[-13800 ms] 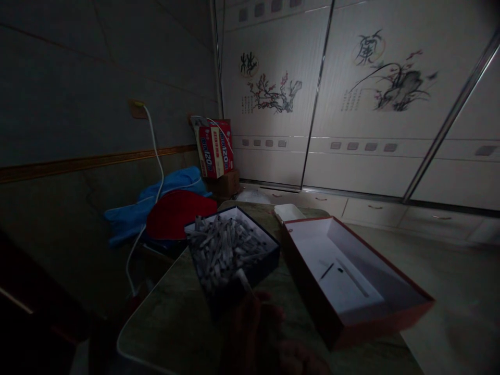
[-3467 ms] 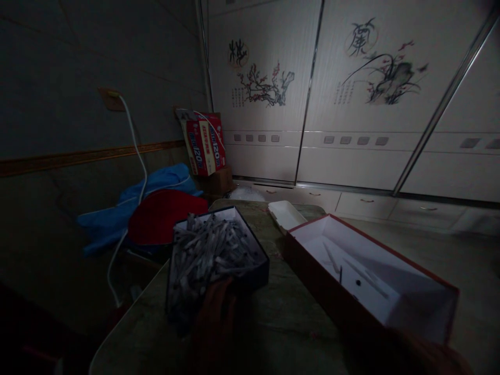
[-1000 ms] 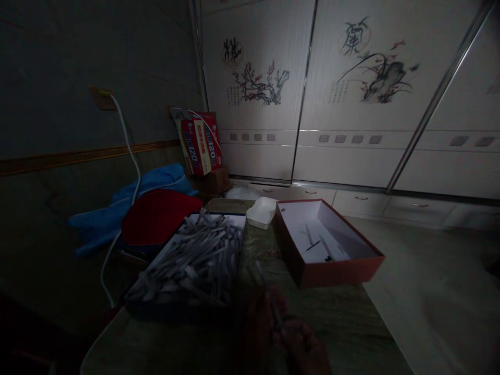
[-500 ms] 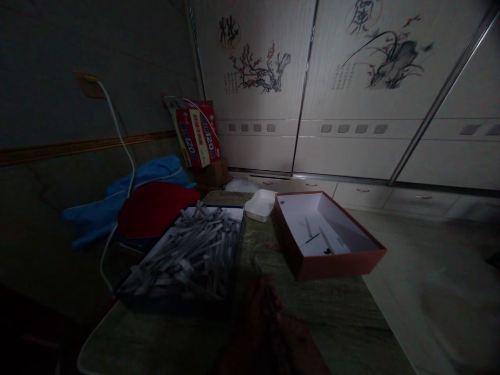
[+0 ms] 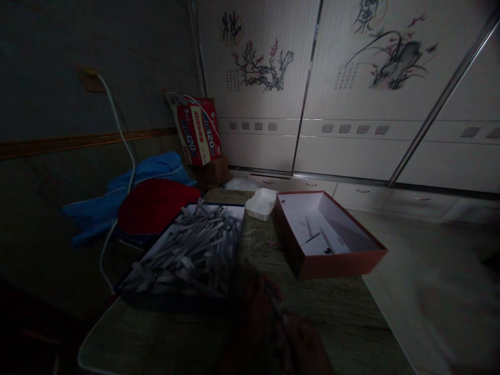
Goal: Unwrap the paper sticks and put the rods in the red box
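Observation:
Both hands are low in the dark centre of the view, over the near part of the table. My left hand (image 5: 255, 304) is closed around the upper end of a thin, dark, pen-like stick (image 5: 274, 302). Just below and to the right, my right hand (image 5: 299, 338) has its fingers closed on the stick's lower part. To the left, a dark box (image 5: 175, 303) is heaped with thin pale strips (image 5: 195, 250). At the right stands an open orange-red box (image 5: 339, 266) with a few thin sticks inside. Between the boxes, farther back, lies a small white tray (image 5: 261, 204).
A red cushion-like item (image 5: 156, 205) and blue cloth (image 5: 156, 169) lie left of the dark box. A white cable (image 5: 117, 117) hangs down there. Red cartons (image 5: 199, 130) stand behind, before white sliding doors (image 5: 258, 151).
My right hand has shifted down and right, away from my left hand, so more of the dark stick shows between them. The camera view has shifted slightly.

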A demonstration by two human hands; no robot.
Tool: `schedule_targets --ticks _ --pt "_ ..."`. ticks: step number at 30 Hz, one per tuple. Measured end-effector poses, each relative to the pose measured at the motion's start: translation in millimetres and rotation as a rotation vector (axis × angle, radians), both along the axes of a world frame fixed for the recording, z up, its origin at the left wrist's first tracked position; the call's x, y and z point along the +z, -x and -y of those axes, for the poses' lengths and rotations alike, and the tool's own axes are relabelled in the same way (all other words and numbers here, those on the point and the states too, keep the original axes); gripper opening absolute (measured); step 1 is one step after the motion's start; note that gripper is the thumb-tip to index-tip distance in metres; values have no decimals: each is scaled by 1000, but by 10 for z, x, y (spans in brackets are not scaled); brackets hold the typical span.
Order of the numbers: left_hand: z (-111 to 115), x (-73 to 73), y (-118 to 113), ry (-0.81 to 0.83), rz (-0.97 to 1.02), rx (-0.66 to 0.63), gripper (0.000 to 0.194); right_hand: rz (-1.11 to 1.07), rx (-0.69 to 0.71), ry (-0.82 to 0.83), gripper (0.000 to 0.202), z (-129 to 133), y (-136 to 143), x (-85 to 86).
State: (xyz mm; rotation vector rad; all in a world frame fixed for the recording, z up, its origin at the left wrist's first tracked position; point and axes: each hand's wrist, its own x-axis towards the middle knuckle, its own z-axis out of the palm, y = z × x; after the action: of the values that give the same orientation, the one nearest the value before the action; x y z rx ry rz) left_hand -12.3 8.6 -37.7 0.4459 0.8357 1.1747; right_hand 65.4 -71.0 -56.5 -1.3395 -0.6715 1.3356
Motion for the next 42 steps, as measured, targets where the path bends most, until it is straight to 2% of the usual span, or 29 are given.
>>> schedule_targets --ticks 3,6,10,14,16,19,21,24,28,30,35,38,42 --pt "53 5 42 -52 1 -22 36 320 -114 -123 48 28 -22 6" --pt "79 -5 64 -56 0 -32 35 389 -127 -118 48 26 -42 24" --pt "80 1 77 -71 -16 -23 34 339 -76 -54 58 -16 -42 11" --pt "86 52 88 -86 6 -39 36 301 -159 -149 45 -33 -39 11" --pt "94 85 89 -121 -63 -23 34 257 -185 -142 42 -19 -56 43" --pt "102 116 85 -176 -185 15 30 236 -138 -51 51 2 -98 96" --pt "104 126 84 -167 -170 23 31 221 -111 -26 58 1 -125 103" --pt "110 152 90 -141 -151 34 31 195 -100 -96 54 -16 -144 61" --pt "121 186 94 -176 -216 7 28 251 -188 -141 46 -16 -135 4" --pt "123 168 89 -158 -203 2 32 222 -225 -117 44 -6 -134 13" --pt "110 52 86 -139 -184 15 37 193 -130 -31 55 -8 -168 97" --pt "91 -14 87 -155 -179 0 36 179 -126 -94 53 -20 -171 105" --pt "69 -49 84 -167 -194 -4 38 160 -214 -172 42 -14 -158 78"
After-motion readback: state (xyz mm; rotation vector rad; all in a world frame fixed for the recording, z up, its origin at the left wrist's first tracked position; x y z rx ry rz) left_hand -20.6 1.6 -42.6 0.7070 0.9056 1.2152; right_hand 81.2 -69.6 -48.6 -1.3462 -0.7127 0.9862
